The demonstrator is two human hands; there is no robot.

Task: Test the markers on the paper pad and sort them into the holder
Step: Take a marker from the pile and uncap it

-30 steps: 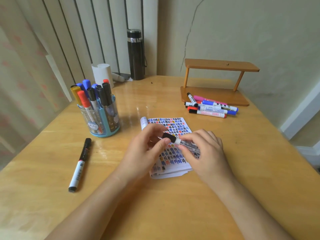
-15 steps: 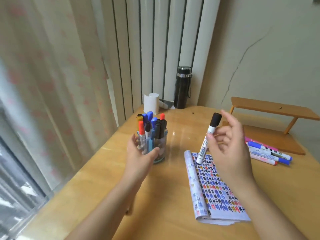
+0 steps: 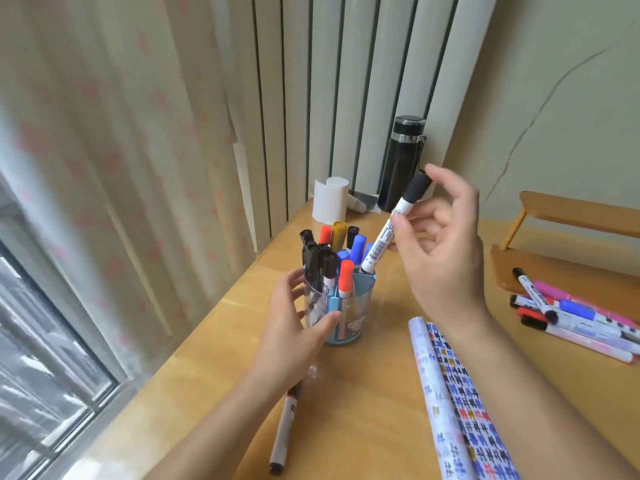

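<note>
Black-capped marker (image 3: pixel 391 230) has left the paper pad (image 3: pixel 460 393). Right hand (image 3: pixel 446 251) pinches it, tip now at the holder (image 3: pixel 346 306) rim. Left hand (image 3: pixel 294 327) now grips the holder. Tested, being sorted.

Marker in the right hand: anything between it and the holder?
Nothing visible. The marker's lower end is at the holder's rim, right beside the blue caps standing in it. The left hand grips the holder's near side, away from that spot. The right hand pinches the marker mid-barrel.
</note>
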